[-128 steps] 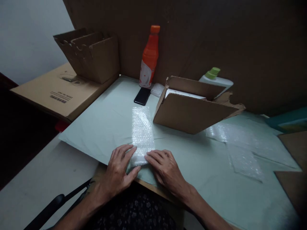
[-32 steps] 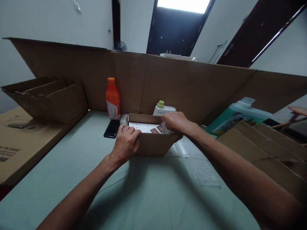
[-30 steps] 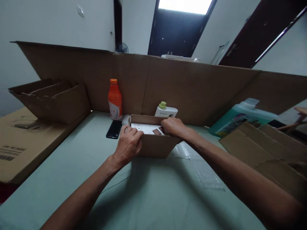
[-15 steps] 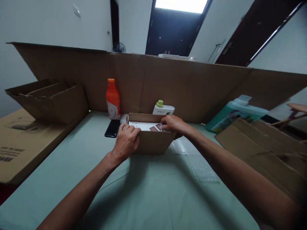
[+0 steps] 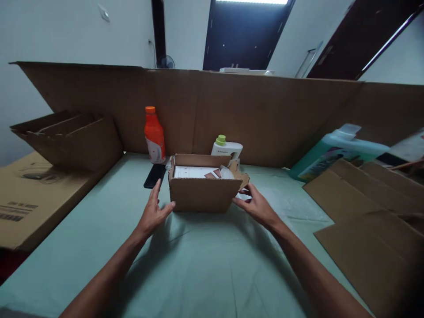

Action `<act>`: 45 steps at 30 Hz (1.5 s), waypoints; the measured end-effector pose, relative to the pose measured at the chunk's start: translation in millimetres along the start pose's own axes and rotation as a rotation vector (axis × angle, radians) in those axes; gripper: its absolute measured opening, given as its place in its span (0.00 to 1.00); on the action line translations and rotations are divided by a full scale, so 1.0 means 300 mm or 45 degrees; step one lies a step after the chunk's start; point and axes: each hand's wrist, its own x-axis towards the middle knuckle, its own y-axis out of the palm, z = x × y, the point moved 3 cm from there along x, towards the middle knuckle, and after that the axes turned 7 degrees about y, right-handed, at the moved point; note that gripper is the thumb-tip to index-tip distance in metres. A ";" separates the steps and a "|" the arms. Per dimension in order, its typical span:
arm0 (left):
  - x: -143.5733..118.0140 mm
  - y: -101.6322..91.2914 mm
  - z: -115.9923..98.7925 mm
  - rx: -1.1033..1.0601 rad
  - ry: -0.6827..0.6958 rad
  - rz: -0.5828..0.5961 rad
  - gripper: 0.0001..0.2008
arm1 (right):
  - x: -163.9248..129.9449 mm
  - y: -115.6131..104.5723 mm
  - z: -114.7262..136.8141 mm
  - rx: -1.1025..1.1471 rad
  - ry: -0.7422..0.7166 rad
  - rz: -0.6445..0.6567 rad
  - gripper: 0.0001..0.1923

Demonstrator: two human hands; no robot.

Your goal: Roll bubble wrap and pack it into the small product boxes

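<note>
A small cardboard box point(image 5: 202, 195) stands upright with its top open, in the middle of the green-covered table. Inside lies a white box with brown marks point(image 5: 195, 172), and clear plastic wrap point(image 5: 226, 172) shows at its right end. At the box's lower left corner is my left hand point(image 5: 154, 213), fingers spread, the thumb at or near the cardboard. My right hand point(image 5: 256, 205) is at the right end, under a bent flap point(image 5: 242, 177), with thumb and fingers apart. Whether its fingertips touch the box is hard to tell.
Behind the box are a phone point(image 5: 154, 176), an orange bottle point(image 5: 154, 137) and a white bottle with a green cap point(image 5: 226, 148). Larger boxes point(image 5: 89, 143) sit on the left. A teal jug point(image 5: 331, 152) and cardboard pieces point(image 5: 361, 212) are at the right, and a tall cardboard panel point(image 5: 258, 115) runs behind.
Both hands have come off the box's top edge and moved down to its two sides, fingers spreading. My right hand has left the contents, and the right flap now shows.
</note>
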 end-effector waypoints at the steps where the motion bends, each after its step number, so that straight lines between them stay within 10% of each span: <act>1: 0.018 0.027 -0.002 -0.079 -0.013 0.028 0.40 | 0.018 0.049 -0.011 0.055 0.017 0.040 0.30; 8: -0.045 0.128 -0.122 -0.226 -0.013 0.105 0.28 | -0.124 0.047 -0.005 0.024 0.087 -0.058 0.21; 14: -0.351 -0.160 -0.136 -0.091 -0.138 -0.120 0.24 | -0.360 0.204 0.152 0.131 0.028 0.062 0.17; 21: -0.541 -0.383 -0.081 0.081 -0.349 -0.441 0.29 | -0.295 0.452 0.328 0.216 -0.175 0.389 0.18; 34: -0.406 -0.456 0.124 0.122 -0.108 0.122 0.48 | -0.304 0.515 0.238 0.112 -0.072 0.333 0.20; 39: -0.385 -0.570 0.156 0.145 -0.206 -0.287 0.40 | -0.106 0.644 0.475 0.123 -0.271 0.409 0.25; 45: -0.385 -0.992 0.170 0.405 -0.247 -0.881 0.45 | 0.147 1.128 0.929 0.364 -0.590 0.752 0.31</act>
